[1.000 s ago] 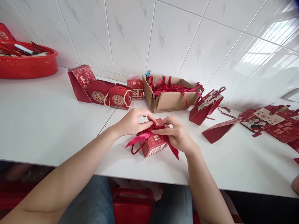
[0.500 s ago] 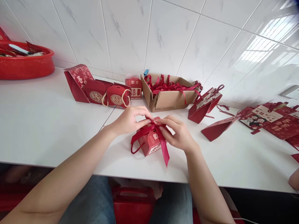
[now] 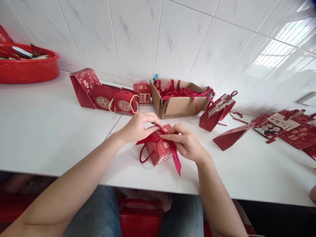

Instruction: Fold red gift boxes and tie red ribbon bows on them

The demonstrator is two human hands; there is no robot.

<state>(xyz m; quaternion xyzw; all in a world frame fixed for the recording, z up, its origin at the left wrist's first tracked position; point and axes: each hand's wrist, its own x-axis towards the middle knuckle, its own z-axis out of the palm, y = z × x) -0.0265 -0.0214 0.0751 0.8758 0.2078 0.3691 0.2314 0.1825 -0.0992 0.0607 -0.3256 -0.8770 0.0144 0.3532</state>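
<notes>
On the white table in front of me stands a small red gift box (image 3: 160, 152) with printed characters and a dark red rope handle (image 3: 146, 156) at its left side. A red ribbon (image 3: 175, 161) lies over its top, one tail hanging down the front and another sticking out to the left. My left hand (image 3: 140, 126) pinches the ribbon at the top of the box between thumb and fingers. From the right, my right hand (image 3: 186, 141) grips the ribbon near the same spot with bent fingers. The fingers partly hide the ribbon's crossing.
Behind the box is a cardboard box (image 3: 184, 107) full of red ribbons. Red gift boxes (image 3: 102, 98) with rope handles stand back left, beyond them a red basin (image 3: 27, 70). Folded red boxes (image 3: 217, 112) and flat red bags (image 3: 278, 126) lie to the right, against a tiled wall.
My right hand's fingers have shifted along the ribbon and bent more. The left ribbon tail now sticks out flatter, and the front tail has swung slightly right.
</notes>
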